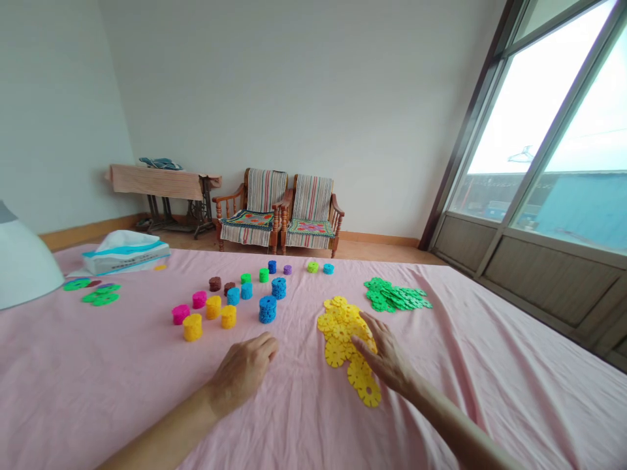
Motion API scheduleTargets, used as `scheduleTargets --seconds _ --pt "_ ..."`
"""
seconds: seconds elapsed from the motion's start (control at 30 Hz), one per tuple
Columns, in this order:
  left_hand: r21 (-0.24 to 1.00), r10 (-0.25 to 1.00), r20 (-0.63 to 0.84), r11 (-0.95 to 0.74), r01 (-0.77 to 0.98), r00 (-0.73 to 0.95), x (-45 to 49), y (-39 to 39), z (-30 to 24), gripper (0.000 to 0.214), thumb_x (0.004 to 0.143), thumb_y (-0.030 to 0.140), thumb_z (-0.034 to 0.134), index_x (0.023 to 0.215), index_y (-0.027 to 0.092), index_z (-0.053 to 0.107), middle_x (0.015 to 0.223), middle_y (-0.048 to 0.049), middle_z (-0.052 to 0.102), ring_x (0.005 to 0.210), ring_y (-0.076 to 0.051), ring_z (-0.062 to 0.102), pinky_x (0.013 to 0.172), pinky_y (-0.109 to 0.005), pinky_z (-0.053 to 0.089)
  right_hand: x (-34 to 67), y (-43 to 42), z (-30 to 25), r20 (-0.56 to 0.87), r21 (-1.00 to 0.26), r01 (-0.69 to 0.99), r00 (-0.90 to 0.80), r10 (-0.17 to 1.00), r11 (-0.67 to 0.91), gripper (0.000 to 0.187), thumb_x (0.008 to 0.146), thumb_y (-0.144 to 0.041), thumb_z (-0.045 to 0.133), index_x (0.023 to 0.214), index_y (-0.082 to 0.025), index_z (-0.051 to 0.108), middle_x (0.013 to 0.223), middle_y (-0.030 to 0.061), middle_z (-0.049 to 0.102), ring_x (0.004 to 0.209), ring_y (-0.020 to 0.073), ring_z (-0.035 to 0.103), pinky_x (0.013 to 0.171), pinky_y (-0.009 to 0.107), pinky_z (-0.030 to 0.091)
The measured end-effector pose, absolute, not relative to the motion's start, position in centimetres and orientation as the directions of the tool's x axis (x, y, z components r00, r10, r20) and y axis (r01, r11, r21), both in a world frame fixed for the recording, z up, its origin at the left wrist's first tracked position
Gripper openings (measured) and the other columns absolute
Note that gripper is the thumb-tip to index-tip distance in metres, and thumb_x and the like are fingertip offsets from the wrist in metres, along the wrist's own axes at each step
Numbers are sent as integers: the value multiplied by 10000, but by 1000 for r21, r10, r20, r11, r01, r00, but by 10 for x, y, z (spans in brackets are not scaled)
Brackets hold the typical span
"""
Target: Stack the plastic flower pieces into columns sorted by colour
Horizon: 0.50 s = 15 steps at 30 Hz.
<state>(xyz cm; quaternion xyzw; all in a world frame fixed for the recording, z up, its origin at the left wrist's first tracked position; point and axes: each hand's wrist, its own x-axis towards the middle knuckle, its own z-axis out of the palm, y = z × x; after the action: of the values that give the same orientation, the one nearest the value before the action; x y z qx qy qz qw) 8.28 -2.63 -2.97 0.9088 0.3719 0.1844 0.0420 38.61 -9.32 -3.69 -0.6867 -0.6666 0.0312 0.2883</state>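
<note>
My right hand [385, 356] has its fingers stretched out and apart at the right side of a loose heap of yellow notched plastic discs [337, 329]. Its fingertips touch or hover over the discs. My left hand [247, 365] rests on the cloth with its fingers curled under; whatever they hold, if anything, is hidden. In front of it stand stacks of the same kind of disc: tall blue stacks [268, 309], yellow stacks [192, 327] and pink stacks [181, 314]. Beyond the yellow heap, to the right, lies a spread pile of green discs [394, 296].
A pink cloth [294, 418] with creases covers the surface. Small brown stacks [215, 284] and a lime stack [312, 267] stand farther back. At the left are loose green discs [101, 295], a tissue pack [126, 252] and a white dome-shaped object [24, 261]. Two chairs [313, 212] stand behind.
</note>
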Motion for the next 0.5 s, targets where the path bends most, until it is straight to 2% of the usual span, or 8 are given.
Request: scheduleTargets --seconds 0.1,0.2,0.33,0.5 --pt "206 692 297 -720 663 658 84 -27 -28 196 744 16 339 677 186 408 697 16 492 596 -126 453 559 -251 264 391 -120 -36 270 -311 944 -18 963 105 768 798 -612 419 1410 -166 288 1456 119 295 1357 279 190 1088 451 222" --pt "197 697 290 -714 672 656 84 -27 -26 207 740 7 328 678 186 411 692 16 490 593 -127 451 558 -253 260 387 -134 -35 168 -243 959 -108 980 147 795 795 -638 401 1431 -194 222 1491 101 195 1378 283 82 1105 468 156" --pt "182 705 288 -705 686 648 85 -27 -26 218 735 -3 317 679 185 412 698 13 494 597 -128 456 561 -253 259 378 -123 -34 123 -247 965 -54 991 83 731 838 -619 329 1429 -202 224 1505 101 114 1378 290 42 1106 469 136" --pt "174 705 299 -703 689 643 84 -26 -28 218 739 0 318 681 188 411 698 15 499 604 -128 462 564 -250 262 368 -96 -35 172 -268 959 -42 984 88 625 891 -557 253 1421 -227 251 1504 86 147 1380 267 61 1109 465 121"
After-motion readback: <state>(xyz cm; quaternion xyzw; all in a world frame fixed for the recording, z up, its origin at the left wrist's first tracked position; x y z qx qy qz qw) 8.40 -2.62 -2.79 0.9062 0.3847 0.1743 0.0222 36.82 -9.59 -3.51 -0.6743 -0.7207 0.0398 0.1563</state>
